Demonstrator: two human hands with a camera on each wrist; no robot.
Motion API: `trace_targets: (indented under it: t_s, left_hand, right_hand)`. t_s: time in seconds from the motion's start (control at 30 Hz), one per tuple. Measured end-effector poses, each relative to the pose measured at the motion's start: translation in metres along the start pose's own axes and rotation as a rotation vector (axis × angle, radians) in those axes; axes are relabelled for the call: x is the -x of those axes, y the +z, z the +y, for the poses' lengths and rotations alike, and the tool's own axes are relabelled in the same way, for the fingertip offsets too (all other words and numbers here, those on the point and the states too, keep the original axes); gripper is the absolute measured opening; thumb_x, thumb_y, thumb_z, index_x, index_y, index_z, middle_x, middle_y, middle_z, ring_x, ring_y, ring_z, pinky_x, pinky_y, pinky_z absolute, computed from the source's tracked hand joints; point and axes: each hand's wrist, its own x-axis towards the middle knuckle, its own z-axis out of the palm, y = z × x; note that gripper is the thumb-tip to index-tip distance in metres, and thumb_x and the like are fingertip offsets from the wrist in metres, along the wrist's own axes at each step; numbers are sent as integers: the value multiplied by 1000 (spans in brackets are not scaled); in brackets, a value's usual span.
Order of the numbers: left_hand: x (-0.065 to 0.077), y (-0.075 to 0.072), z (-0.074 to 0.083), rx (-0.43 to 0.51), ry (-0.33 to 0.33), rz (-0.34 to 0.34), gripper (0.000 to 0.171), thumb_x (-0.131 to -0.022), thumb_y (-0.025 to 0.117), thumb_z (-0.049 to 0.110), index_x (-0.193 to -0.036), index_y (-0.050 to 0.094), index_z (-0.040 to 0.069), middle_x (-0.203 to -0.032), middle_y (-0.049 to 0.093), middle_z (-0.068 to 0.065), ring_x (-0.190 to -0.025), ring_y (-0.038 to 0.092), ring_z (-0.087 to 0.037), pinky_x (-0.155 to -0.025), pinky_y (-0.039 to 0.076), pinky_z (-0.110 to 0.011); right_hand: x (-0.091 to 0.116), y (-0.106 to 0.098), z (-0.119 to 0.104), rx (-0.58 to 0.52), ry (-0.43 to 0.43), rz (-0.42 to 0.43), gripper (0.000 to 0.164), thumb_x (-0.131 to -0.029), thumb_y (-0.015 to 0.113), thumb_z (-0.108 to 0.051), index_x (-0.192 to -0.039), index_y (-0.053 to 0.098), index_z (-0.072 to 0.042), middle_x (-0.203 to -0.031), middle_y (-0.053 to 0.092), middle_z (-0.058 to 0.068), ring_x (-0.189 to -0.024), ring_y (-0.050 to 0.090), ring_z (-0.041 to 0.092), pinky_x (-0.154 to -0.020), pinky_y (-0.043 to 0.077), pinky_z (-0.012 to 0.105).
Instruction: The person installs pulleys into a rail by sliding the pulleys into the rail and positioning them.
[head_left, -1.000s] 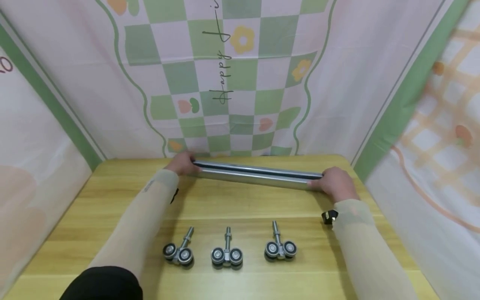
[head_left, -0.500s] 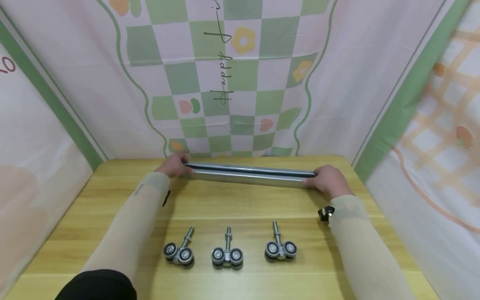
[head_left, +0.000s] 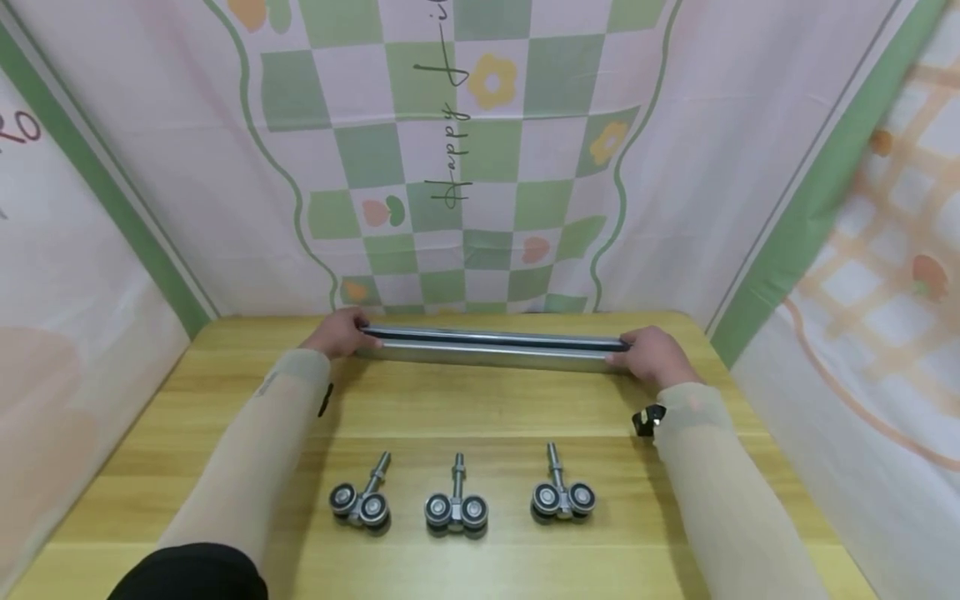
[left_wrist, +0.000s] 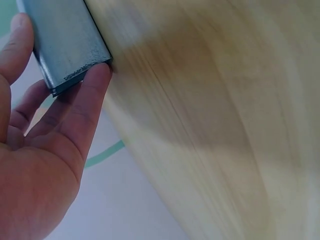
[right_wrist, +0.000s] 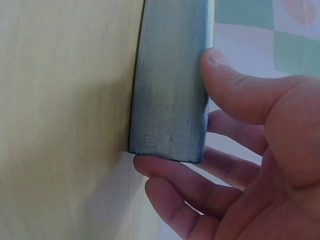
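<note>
A long silver metal rail (head_left: 495, 357) with a slot along its upward side lies crosswise at the far part of the table. Its left end is gripped by my left hand (head_left: 339, 332), its right end by my right hand (head_left: 654, 358). In the left wrist view, thumb and fingers of the left hand (left_wrist: 45, 165) close about the rail's (left_wrist: 70, 40) end, one fingertip at its lower corner. The right wrist view has the right thumb along the edge of the rail (right_wrist: 170, 85), with fingers behind and under its end.
Three twin-wheeled roller trolleys with threaded bolts lie nearer on the wooden table (head_left: 480, 417): a left one (head_left: 360, 504), a middle one (head_left: 456, 512) and a right one (head_left: 562, 498). A patterned curtain (head_left: 480, 167) hangs right behind the table's far edge.
Both hands have shifted the rail to the left, and it now lies more nearly level across the view. The roller trolleys have stayed in place.
</note>
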Motion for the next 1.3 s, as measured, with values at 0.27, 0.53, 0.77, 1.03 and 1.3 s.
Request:
trace_targets:
  t_s: [0.27,0.53,0.77,1.03,1.3]
  left_hand:
    - [1,-5,-3,9,-16,-4,67,-88,77,27,-140,48,-4,-138,51,-22,-124,48,-38,-105,40,-50]
    - [2,-6,-11,37,-17,2,64,-88,78,25,-138,50,-4,-132,54,-22,-116,52,-36,-99,45,-48]
    - [3,-10,-15,74,-34,2,53,-87,79,25,-125,55,-2,-120,57,-19,-89,58,-27,-76,52,-38]
    - [4,-8,-26,69,-40,25,46,-85,80,29,-115,57,3,-111,58,-15,-95,53,-29,-78,48,-40]
    - [20,-3,-35,123,-47,39,44,-85,81,28,-112,56,5,-113,57,-14,-97,53,-30,-80,48,-40]
  right_hand:
    - [-7,0,-6,-11,-14,-18,68,-93,70,-33,-138,48,12,-139,47,33,-129,38,53,-108,27,62]
    - [-14,4,-7,13,-29,-11,70,-92,71,-37,-136,50,12,-137,49,33,-126,41,53,-106,30,63]
    - [-18,6,-8,-3,-30,3,70,-90,73,-37,-135,51,12,-135,51,32,-124,43,52,-106,30,63]
    - [-19,7,-11,9,-52,0,69,-88,75,-36,-133,54,12,-132,53,33,-121,47,51,-104,33,63]
    - [-16,6,-12,25,-67,-33,67,-89,74,-35,-132,55,12,-132,53,33,-120,49,50,-102,35,63]
